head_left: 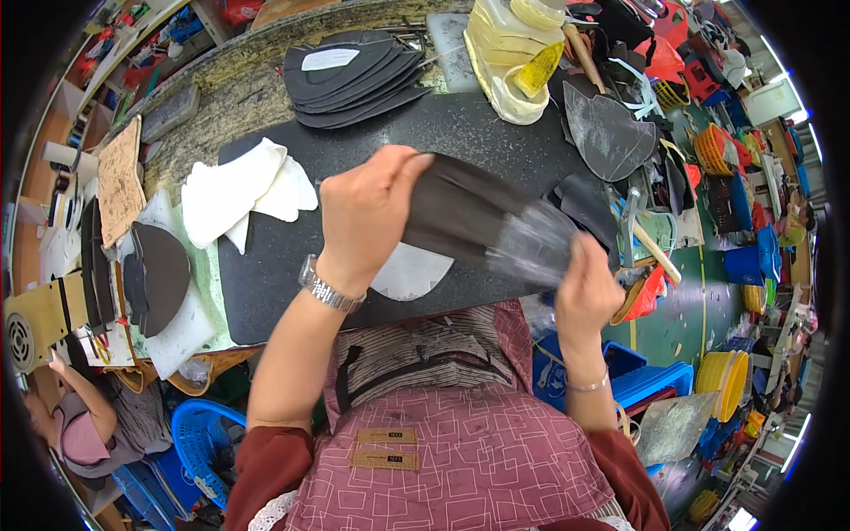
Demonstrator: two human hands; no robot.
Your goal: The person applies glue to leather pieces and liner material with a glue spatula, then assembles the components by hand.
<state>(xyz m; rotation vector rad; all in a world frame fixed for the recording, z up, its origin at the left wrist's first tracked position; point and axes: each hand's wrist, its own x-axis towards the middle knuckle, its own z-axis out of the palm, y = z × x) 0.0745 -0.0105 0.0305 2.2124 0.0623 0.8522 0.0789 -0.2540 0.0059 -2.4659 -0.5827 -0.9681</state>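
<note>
A dark, flexible flat piece, blurred by motion, is stretched above the bench between my two hands. My left hand pinches its upper left edge between thumb and fingers. At the other end, my right hand grips the right edge, where the surface looks whitish and streaked. Beneath the piece, a light grey rounded cutout rests on the black work mat. Several white cutouts overlap left of my left hand. Beyond it sits a stack of black curved pieces.
A glue-coated pot with a yellow brush stands at the back. To the right lie a hammer and dark cutouts. More dark pieces rest on the left. Another person sits at the lower left beside a blue basket.
</note>
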